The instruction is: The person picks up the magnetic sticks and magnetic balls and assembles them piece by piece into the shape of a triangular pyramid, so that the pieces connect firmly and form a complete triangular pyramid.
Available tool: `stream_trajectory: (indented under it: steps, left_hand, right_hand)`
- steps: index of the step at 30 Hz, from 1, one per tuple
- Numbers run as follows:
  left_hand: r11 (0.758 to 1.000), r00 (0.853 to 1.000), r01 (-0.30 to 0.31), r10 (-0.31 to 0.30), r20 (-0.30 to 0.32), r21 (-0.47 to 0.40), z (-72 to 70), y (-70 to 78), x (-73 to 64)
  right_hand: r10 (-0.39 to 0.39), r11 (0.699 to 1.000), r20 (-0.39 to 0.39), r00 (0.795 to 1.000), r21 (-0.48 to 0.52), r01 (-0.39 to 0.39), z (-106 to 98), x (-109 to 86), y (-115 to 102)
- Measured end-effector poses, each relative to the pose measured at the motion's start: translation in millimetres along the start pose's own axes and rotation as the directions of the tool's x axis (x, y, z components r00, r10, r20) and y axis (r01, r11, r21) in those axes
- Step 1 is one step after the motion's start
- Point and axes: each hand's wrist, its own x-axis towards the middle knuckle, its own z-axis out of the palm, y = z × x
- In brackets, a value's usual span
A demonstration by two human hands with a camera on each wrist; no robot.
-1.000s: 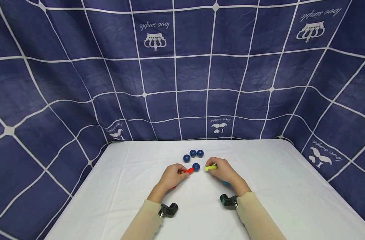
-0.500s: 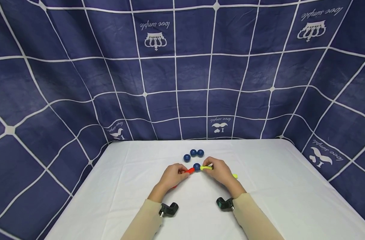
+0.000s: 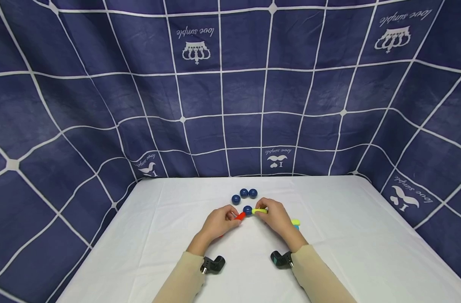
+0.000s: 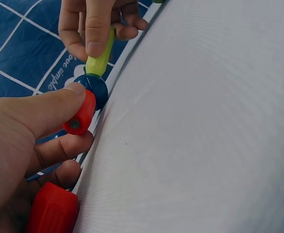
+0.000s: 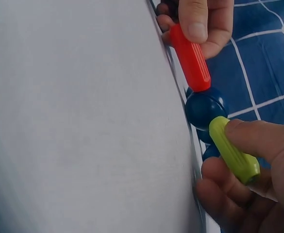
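Note:
Between thumb and fingers, my left hand (image 3: 220,221) pinches a short red toy rod (image 3: 240,216), its far end against a blue ball (image 3: 247,210). From the other side my right hand (image 3: 274,216) pinches a yellow-green rod (image 3: 259,211), whose tip meets the same ball. In the right wrist view, the red rod (image 5: 192,60), ball (image 5: 206,108) and yellow-green rod (image 5: 233,150) form one bent line. The left wrist view shows a grey dot on the near end of the red rod (image 4: 83,116). Another red piece (image 4: 53,209) lies below my left fingers.
Behind the hands, several blue balls (image 3: 244,193) sit on the white-covered table (image 3: 170,210). Beside my right forearm lie a yellow-green piece (image 3: 295,221) and a light blue piece (image 3: 296,227). A dark blue checked curtain (image 3: 242,92) encloses the back and sides.
My right hand has moved left, bringing the yellow-green rod from a gap away up to the ball. Pieces beside the right forearm have come into sight. My left hand is nearly still.

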Motion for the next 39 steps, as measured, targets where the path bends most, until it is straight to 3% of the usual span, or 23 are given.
stream_trajectory:
  steps: [7, 24, 35, 39]
  left_hand:
    - [1.000, 1.000, -0.013, 0.013, -0.002, -0.003, 0.4, -0.6, -0.3]
    - [1.000, 1.000, -0.010, 0.010, 0.026, -0.012, 0.1, -1.4, -1.3]
    - [1.000, 0.999, -0.018, 0.018, 0.037, -0.012, -0.4, 0.0, -1.3]
    - [0.999, 1.000, -0.009, 0.010, 0.008, -0.040, -0.7, -0.2, -1.4]
  right_hand:
    - [-0.022, 0.998, 0.002, 1.000, -0.063, 0.022, 3.0, -0.9, -1.9]
    - [-0.051, 0.999, 0.150, 0.987, 0.015, 0.049, 1.4, -1.4, -3.0]
    - [-0.074, 0.997, 0.117, 0.990, 0.006, 0.074, 0.5, -2.5, -2.7]
    - [-0.076, 0.997, 0.109, 0.991, 0.002, 0.076, 0.9, -2.1, -2.4]
